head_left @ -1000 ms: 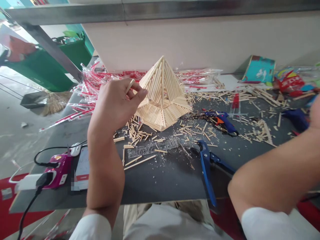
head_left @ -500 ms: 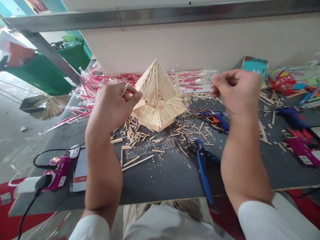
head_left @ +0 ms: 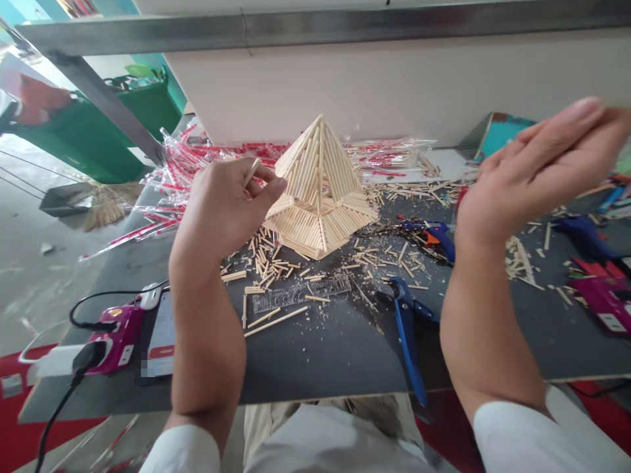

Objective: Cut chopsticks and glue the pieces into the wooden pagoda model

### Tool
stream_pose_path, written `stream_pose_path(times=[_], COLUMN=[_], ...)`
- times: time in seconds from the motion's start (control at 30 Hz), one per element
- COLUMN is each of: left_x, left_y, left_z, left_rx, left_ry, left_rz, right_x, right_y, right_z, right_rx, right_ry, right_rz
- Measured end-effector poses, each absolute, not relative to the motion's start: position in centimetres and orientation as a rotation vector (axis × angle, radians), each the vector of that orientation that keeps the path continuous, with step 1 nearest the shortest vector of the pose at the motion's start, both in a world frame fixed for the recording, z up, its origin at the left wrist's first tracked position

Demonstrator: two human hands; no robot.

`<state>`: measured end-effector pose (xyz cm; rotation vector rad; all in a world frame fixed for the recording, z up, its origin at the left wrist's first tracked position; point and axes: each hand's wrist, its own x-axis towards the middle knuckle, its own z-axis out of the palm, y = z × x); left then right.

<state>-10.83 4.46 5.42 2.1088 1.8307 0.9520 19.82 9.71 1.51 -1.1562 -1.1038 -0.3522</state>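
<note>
My left hand (head_left: 217, 207) is closed on a short wooden stick (head_left: 252, 172) that pokes up between its fingers. Just to its right stands a pyramid-shaped model (head_left: 315, 177) built of thin wooden sticks on a wider, flared base. High over the right part of the table, my right hand (head_left: 537, 157) is tilted with fingers stretched out, slightly blurred, and nothing shows in it. Cut stick pieces (head_left: 269, 263) lie around the model. In front are a clear plastic ruler (head_left: 300, 292) and a blue-handled cutter (head_left: 407, 348).
A blue glue gun (head_left: 434, 233) lies right of the model. Purple power strips (head_left: 116, 335) sit at both sides, with a phone (head_left: 160, 341) by the left one. Red-and-clear plastic wrappers (head_left: 182, 164) line the back under a metal bar (head_left: 296, 33). Green bins (head_left: 79, 144) stand left.
My right hand has swung right and up, its fingers going from pinched to stretched out. The left hand keeps its stick. The whole view has shifted slightly.
</note>
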Motion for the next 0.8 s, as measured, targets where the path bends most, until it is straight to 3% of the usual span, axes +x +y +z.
stream_pose_path(times=[0.23,0.47,0.8], left_x=[-11.1,-11.2,-11.4], left_y=[4.5,4.9,4.7], left_z=[5.3,4.9,5.1], left_rx=[2.119,2.088,2.023], left_ry=[1.901,1.825,1.739], left_rz=[0.821,0.825,0.773], right_x=[22.6,22.7,28.5], right_y=[10.8,10.0,11.7], right_z=[-1.4,0.3,-1.4], right_rx=[-1.79,-1.755,-2.084], right_ry=[-2.228,-1.877,-2.09], right_rz=[0.288,0.264,0.436])
